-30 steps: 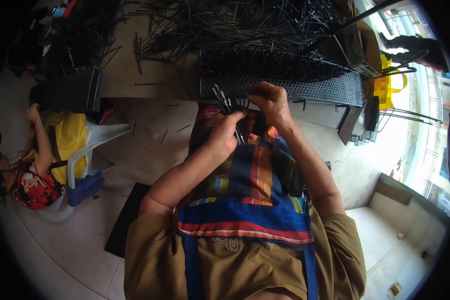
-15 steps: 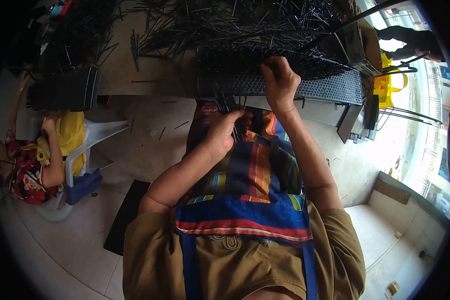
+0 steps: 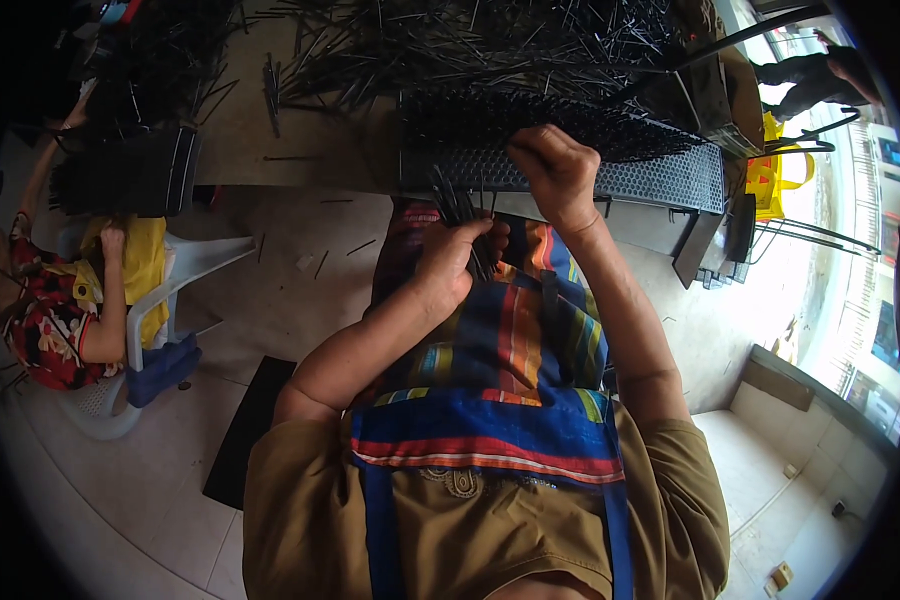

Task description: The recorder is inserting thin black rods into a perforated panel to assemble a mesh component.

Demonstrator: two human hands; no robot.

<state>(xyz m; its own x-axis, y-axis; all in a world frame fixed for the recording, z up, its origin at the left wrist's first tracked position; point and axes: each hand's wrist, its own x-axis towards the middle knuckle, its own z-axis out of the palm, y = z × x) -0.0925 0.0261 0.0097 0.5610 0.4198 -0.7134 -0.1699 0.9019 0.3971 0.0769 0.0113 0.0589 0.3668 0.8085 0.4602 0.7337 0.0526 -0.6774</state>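
My left hand [image 3: 448,258] is wrapped round a bundle of thin black sticks [image 3: 454,198], held above my lap in front of the bench edge. The sticks fan upward out of the fist, and one or two stand apart near the thumb. Over a dark tray with a honeycomb of holes [image 3: 660,182], my right hand [image 3: 562,178] is closed in a pinch, its fingertips pointing left. Whatever lies between those fingertips is too small to make out. Many black sticks stand packed upright in the tray's far part [image 3: 470,118]; the near strip of holes is bare.
Loose black sticks [image 3: 370,50] are heaped across the bench [image 3: 310,150]. At the left, a co-worker [image 3: 60,335] sits on a white plastic chair [image 3: 185,270] beside another black-filled tray [image 3: 120,175]. A cardboard box [image 3: 738,100] and a yellow bag [image 3: 770,185] stand at the right.
My right hand has shifted slightly left and nearer, still pinched. The bundle in my left hand has turned a little. The co-worker's outstretched arm has reached farther over the bench.
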